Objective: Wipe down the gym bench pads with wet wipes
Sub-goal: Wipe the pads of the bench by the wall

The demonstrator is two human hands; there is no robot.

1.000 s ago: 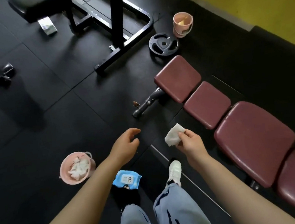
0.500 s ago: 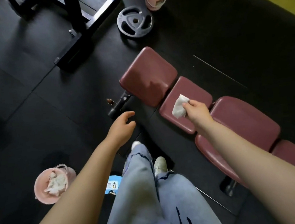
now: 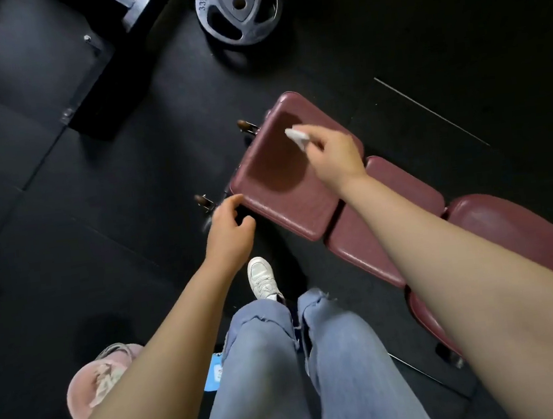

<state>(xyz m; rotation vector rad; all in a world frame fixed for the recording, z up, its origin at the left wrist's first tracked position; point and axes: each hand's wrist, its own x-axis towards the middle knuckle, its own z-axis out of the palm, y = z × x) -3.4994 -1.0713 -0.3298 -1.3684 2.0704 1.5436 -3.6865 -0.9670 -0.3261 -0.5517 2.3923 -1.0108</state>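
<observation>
Maroon vinyl bench pads [image 3: 286,187], faintly grained, soft sheen at edges. White wet wipe [image 3: 296,135], thin fibrous cloth, crumpled. Black rubber floor tiles [image 3: 41,187], matt, fine-textured. Grey cast-metal weight plate [image 3: 238,7], dull, raised "33LB" lettering. Light-blue denim jeans [image 3: 263,376], frayed hems. White sneaker [image 3: 261,278], smooth leather-like upper. Pink plastic bucket [image 3: 83,400], matt.

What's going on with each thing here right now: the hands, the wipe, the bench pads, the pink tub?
Right hand: pinches the wipe.
Wipe: crumpled, over the end pad.
End pad: under the wipe; contact unclear.
Left hand: loosely curled, empty, beside the pad's corner.
Pink tub: holds crumpled wipes.
</observation>
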